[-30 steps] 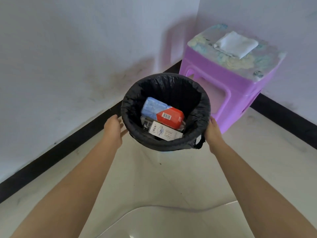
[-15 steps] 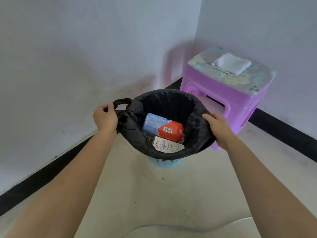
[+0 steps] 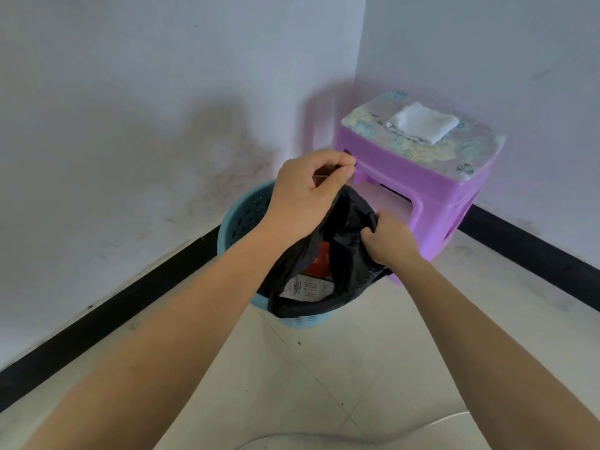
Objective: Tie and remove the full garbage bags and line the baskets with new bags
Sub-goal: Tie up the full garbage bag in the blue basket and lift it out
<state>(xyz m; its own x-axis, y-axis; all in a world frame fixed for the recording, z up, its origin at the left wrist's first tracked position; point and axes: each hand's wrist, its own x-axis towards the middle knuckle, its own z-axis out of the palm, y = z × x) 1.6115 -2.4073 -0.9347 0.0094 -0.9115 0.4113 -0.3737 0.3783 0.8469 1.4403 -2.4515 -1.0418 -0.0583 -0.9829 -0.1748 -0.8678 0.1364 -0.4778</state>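
Observation:
A black garbage bag [image 3: 349,254] stands in a light-blue perforated basket [image 3: 242,216] in the corner of the room. My left hand [image 3: 305,190] is closed on the bag's left rim and holds it raised above the basket. On the right, my right hand [image 3: 388,238] grips the bag's other rim. The bag's mouth is drawn narrow between the two hands. Through the opening I see a red packet [image 3: 319,263] and a white printed box [image 3: 305,289]. The basket's left rim is bare of the bag.
A purple plastic stool [image 3: 422,177] with a flowered top stands just right of the basket, against the wall, with a folded white cloth [image 3: 422,123] on it. Walls with a black skirting [image 3: 130,303] close the corner. Pale tiled floor spreads toward me.
Both hands pulled the bag's rim off the basket and brought its two sides together, lifting them. The wide open mouth has narrowed and the blue basket rim now shows.

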